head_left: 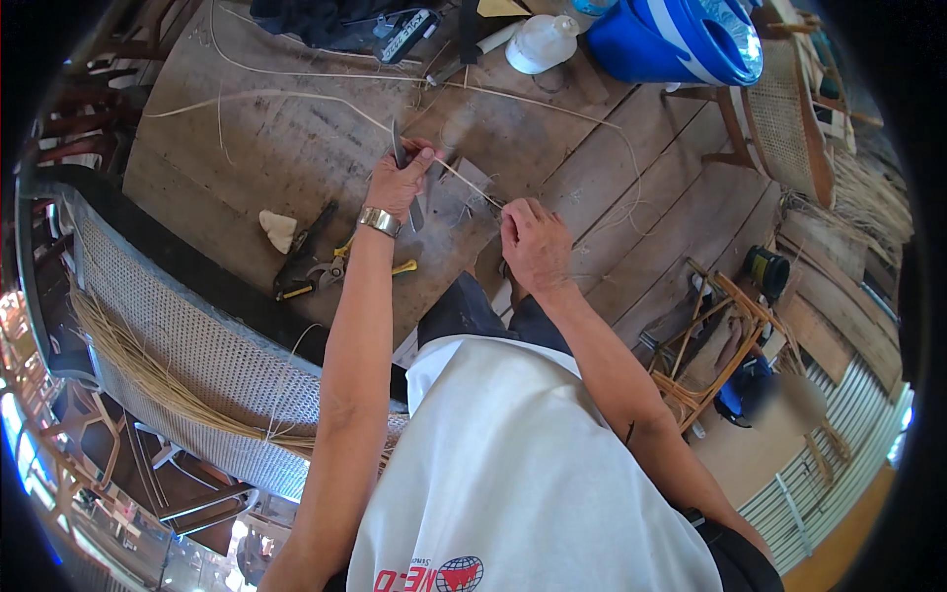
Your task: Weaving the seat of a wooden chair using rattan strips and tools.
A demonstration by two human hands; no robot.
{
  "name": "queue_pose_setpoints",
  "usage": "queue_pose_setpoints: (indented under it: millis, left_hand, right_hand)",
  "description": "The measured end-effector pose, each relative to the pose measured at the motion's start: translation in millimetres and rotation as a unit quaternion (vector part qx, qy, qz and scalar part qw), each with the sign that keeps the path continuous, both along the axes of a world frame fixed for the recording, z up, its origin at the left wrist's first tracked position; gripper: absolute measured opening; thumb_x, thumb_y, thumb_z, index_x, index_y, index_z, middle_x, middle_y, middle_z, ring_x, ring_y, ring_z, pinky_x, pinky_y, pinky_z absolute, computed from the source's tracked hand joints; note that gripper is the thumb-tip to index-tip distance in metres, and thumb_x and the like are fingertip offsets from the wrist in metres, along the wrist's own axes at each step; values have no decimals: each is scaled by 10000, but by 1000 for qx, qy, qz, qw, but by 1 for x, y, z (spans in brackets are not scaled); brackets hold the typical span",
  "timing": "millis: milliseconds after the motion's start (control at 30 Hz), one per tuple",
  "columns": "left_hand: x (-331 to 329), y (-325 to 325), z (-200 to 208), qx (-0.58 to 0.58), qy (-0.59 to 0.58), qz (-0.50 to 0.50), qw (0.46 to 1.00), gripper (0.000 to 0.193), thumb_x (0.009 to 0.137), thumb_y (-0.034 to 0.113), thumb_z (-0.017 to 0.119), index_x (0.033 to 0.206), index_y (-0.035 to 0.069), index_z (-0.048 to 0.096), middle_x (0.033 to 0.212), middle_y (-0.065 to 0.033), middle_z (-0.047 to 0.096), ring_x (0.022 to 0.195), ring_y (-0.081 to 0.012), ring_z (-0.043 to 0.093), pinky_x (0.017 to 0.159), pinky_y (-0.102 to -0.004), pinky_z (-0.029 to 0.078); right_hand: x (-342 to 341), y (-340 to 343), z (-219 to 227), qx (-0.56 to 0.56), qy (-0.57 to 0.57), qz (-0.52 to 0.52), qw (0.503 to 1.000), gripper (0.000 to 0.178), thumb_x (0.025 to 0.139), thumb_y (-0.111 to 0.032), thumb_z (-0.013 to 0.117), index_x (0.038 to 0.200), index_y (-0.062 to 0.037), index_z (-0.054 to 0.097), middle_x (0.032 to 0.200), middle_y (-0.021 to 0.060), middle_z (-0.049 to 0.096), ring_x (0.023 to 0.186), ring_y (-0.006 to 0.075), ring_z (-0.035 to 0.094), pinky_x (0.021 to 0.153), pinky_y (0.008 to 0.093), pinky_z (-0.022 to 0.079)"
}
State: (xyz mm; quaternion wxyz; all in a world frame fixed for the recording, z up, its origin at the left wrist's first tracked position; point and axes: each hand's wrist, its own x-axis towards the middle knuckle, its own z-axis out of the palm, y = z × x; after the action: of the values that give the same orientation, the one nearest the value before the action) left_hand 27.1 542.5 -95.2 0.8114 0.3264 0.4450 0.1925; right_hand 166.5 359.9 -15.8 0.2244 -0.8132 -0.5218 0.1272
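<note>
My left hand, with a metal-banded watch at the wrist, is closed around a knife with a narrow grey blade. A pale cane strip curves in from the left and passes through that hand, by the blade. Between my hands the strip runs straight down to the right. My right hand is closed on its other part, fingers curled in. Below and left of the left hand lie pruning shears, a dark tool with yellow marks and a whitish lump.
Ahead are a blue bucket, a white bottle and loose cane strands on the wooden boards. A woven cane panel with a dark frame stands at left, carrying a cane bundle. Cane-backed chair and wooden frame are at right.
</note>
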Motion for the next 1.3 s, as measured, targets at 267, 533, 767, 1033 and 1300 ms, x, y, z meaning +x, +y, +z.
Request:
queue_pose_setpoints:
  millis: [267,533,767,1033,1300]
  left_hand:
    - [8,-4,-17,198,177,8,964,155,812,127,768,909,49,677,800,-9,683,605,-104,559,596,-286,477]
    - [25,-13,-10,252,288,54,922,149,784,173,778,876,71,720,812,-60,715,747,-168,659,709,-319,511]
    - [17,-7,-15,302,309,52,900,198,797,208,768,884,40,713,817,-73,707,747,-178,659,716,-314,510]
    - [0,-18,23,212,390,16,896,365,897,431,610,988,82,665,847,-109,708,797,-285,678,733,-402,509]
    - [-19,-81,42,240,329,-194,892,264,955,355,550,1021,107,612,807,-174,667,786,-364,661,662,-439,506]
  right_hand:
    - [-1,-9,-18,-10,-52,61,997,156,744,-98,659,848,-114,544,830,63,592,790,250,618,691,389,447]
    - [-4,-6,-23,-62,-45,30,997,139,766,-65,646,873,-97,562,835,92,576,804,289,608,710,402,455]
    - [-2,-10,-32,-59,14,28,998,185,737,-54,652,898,-90,567,840,111,561,846,329,608,755,454,466]
    - [-1,-6,-28,-98,30,27,994,211,752,-55,642,960,-71,610,903,121,579,891,330,608,776,459,468]
    - [-2,-10,-30,-97,5,33,995,227,757,-56,622,984,-48,619,945,137,587,921,332,608,815,445,463]
